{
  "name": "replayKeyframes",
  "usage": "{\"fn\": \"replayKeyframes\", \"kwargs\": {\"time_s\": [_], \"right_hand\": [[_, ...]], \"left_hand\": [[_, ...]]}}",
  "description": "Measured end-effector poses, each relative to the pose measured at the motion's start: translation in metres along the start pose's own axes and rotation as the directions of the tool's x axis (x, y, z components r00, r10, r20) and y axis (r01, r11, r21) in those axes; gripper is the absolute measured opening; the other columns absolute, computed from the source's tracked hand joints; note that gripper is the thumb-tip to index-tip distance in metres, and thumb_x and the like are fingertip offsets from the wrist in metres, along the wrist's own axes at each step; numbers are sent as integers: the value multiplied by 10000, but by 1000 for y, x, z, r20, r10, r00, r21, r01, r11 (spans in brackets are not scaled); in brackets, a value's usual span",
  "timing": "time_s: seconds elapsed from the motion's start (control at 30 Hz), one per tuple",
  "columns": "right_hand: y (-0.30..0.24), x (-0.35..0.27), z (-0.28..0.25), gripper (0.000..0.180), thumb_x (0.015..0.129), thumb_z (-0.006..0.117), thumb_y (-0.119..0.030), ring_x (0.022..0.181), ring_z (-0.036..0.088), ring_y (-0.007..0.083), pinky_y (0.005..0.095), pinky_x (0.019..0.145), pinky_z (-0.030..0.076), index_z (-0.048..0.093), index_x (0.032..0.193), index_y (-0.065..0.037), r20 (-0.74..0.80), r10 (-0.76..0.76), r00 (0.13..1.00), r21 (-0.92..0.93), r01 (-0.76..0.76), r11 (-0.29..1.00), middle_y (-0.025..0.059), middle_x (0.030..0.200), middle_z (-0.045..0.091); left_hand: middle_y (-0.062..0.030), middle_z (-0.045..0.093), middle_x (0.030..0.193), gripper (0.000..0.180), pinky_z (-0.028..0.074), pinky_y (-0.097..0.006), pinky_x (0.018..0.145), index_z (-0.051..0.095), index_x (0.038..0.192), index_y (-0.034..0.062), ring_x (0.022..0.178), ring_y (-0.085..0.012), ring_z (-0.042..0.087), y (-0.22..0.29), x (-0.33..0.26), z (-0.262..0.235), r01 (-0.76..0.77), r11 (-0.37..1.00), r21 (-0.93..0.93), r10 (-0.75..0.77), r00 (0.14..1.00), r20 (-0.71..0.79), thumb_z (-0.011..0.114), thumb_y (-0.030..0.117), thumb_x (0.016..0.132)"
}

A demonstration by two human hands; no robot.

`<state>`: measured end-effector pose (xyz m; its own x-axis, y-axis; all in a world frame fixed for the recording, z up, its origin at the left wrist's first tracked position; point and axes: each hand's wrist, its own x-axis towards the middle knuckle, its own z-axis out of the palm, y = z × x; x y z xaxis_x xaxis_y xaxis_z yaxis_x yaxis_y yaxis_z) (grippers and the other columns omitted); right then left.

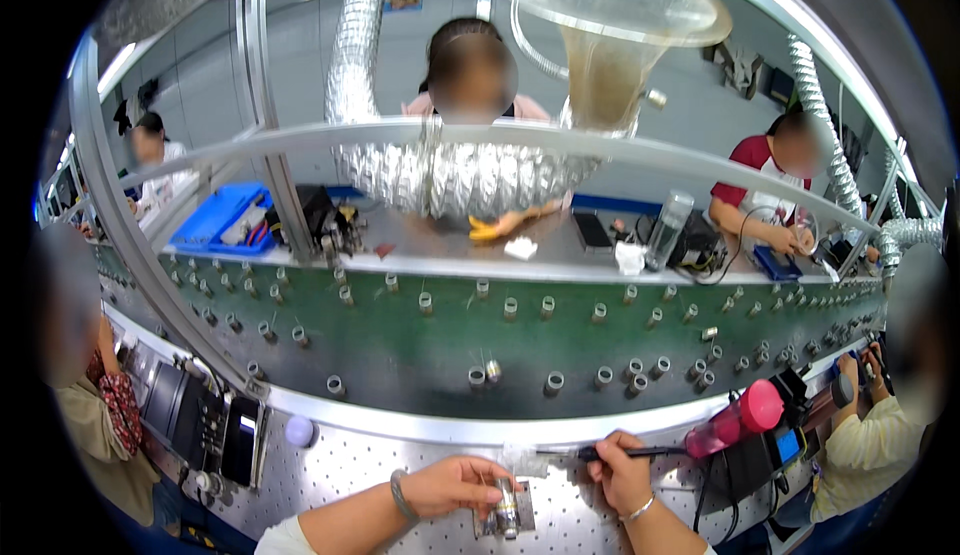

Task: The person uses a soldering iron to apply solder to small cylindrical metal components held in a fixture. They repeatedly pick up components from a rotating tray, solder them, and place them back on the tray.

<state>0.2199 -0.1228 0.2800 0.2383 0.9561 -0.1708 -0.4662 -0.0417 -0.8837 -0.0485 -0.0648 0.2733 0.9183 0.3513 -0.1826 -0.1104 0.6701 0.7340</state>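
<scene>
My left hand [450, 487] is pinched around a small silver cylindrical metal part [507, 511]. The part stands over a small metal plate [527, 521] on the perforated bench. In my right hand [622, 477] is a soldering iron [660, 451] with a black handle, its thin tip pointing left. That tip lies close above a whitish translucent pad [524, 458], just beyond the part; whether they touch I cannot tell. Another small metal piece [489, 525] sits beside the cylinder, partly hidden by my fingers.
A green conveyor belt [380, 345] carrying several small metal cylinders runs beyond the bench edge. Right of me are a pink cup [735, 418] and a soldering station [788, 445] with a blue screen. A lilac round object [299, 431] lies left. Co-workers sit opposite and on both sides.
</scene>
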Motion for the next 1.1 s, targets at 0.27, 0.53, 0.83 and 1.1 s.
{"fn": "replayKeyframes", "kwargs": {"time_s": [0.27, 0.53, 0.83, 1.1], "right_hand": [[114, 40, -64, 148, 879, 556, -126, 484, 468, 98, 212, 444, 380, 513, 779, -27, -157, -429, 889, -68, 424, 903, 41, 637, 525], [146, 40, -80, 178, 808, 616, -128, 428, 501, 101, 198, 432, 415, 528, 782, 25, 277, -382, 882, 26, 391, 920, 114, 614, 565], [161, 52, -88, 156, 754, 673, -59, 454, 553, 130, 206, 455, 436, 567, 793, 49, 353, -318, 880, -67, 363, 929, 125, 640, 591], [176, 68, -98, 188, 734, 696, -45, 461, 566, 156, 224, 442, 438, 572, 812, 74, 439, -342, 831, -57, 406, 912, 139, 636, 592]], "left_hand": [[-122, 563, 1140, 496, 462, -327, 889, 471, 1263, -8, 1017, -168, 559, -83, 47, -110, -117, 993, 3, 117, 993, 24, 650, 71, 807], [-123, 616, 1073, 431, 438, -327, 896, 571, 1158, -6, 1020, -195, 571, -104, 64, -141, -93, 986, 135, 109, 987, -114, 677, -24, 741], [-145, 609, 1026, 286, 469, -310, 840, 655, 978, 6, 948, -205, 584, -111, 89, -149, -337, 913, 228, 363, 928, -85, 687, -65, 703], [-177, 574, 1049, 230, 485, -277, 804, 679, 844, 16, 955, -202, 566, -111, 94, -162, -292, 928, 232, 316, 946, -72, 708, -114, 657]]}}
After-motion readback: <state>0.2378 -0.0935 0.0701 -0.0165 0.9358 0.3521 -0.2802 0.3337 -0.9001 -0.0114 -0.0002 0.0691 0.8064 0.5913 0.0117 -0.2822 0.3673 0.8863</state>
